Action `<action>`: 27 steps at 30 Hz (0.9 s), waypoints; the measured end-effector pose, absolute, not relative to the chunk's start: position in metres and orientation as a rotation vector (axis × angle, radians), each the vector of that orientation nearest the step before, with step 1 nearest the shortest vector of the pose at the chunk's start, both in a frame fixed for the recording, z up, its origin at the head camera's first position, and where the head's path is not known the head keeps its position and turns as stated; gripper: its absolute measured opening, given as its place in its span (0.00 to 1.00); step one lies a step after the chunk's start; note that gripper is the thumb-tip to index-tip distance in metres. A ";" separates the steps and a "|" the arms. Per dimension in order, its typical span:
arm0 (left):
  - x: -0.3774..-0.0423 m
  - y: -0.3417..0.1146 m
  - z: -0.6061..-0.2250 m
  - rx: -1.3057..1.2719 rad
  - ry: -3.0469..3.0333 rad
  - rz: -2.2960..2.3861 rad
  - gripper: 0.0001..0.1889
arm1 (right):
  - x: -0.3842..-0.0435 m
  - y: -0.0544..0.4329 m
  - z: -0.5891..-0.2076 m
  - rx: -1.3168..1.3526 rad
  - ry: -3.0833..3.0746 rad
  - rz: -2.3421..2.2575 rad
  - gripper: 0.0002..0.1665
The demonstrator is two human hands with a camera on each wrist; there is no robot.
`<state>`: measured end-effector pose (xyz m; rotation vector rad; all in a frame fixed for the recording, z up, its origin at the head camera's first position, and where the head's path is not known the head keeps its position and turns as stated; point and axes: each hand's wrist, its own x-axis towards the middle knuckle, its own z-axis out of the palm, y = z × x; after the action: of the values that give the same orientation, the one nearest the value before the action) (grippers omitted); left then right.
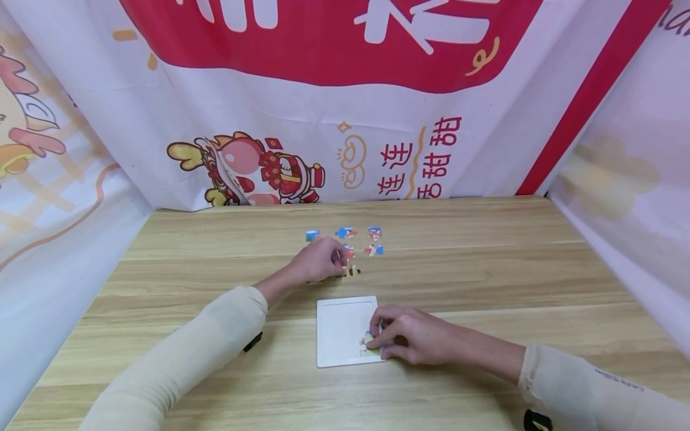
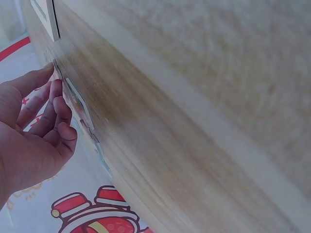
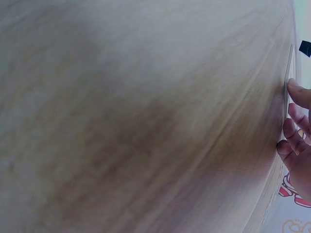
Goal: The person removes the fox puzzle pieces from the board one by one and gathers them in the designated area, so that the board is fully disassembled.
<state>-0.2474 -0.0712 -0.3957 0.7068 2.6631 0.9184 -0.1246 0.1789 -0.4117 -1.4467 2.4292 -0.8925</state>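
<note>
A shallow white puzzle tray (image 1: 345,323) lies on the table. My right hand (image 1: 409,335) is at its right side, with bent fingers on a small jigsaw piece (image 1: 369,352) in the lower right corner. Farther back, my left hand (image 1: 321,258) pinches at a yellow-and-black jigsaw piece (image 1: 351,272), thumb and forefinger at the table surface. The left wrist view shows the other fingers of that left hand (image 2: 41,124) curled in. In the right wrist view, the right hand (image 3: 299,133) has its fingertips along the tray's thin edge.
More loose jigsaw pieces lie behind the tray: a blue-green one (image 1: 312,235), a blue one (image 1: 345,233), one with a face (image 1: 374,233) and one below it (image 1: 374,250). Printed cloth (image 1: 302,102) hangs behind the wooden table (image 1: 485,263) and along both sides.
</note>
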 end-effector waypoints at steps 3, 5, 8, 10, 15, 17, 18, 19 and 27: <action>-0.247 -0.074 -0.395 0.745 2.656 0.952 0.03 | -0.124 0.178 -0.411 -1.467 2.431 -0.896 0.13; -0.247 -0.076 -0.395 0.768 2.644 0.983 0.03 | -0.124 0.178 -0.411 -1.468 2.429 -0.901 0.13; -0.244 -0.079 -0.391 0.770 2.605 1.038 0.02 | -0.124 0.177 -0.410 -1.441 2.429 -0.904 0.13; -0.241 -0.081 -0.388 0.760 2.575 1.065 0.02 | -0.124 0.177 -0.410 -1.418 2.431 -0.896 0.13; -0.226 -0.086 -0.381 0.830 2.524 1.072 0.03 | -0.125 0.175 -0.407 -1.400 2.444 -0.849 0.16; -0.220 -0.087 -0.380 0.891 2.517 1.053 0.02 | -0.125 0.175 -0.405 -1.377 2.447 -0.824 0.17; -0.217 -0.088 -0.380 0.915 2.514 1.042 0.02 | -0.125 0.174 -0.404 -1.359 2.449 -0.811 0.18; -0.213 -0.089 -0.380 0.934 2.514 1.027 0.02 | -0.125 0.174 -0.404 -1.338 2.449 -0.801 0.18; -0.187 -0.096 -0.385 0.954 2.459 0.984 0.08 | -0.126 0.171 -0.402 -1.287 2.454 -0.760 0.20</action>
<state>-0.1873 -0.0963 -0.3854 0.9536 2.4595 0.9836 -0.1257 0.1709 -0.4019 -1.2870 2.4544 -0.7597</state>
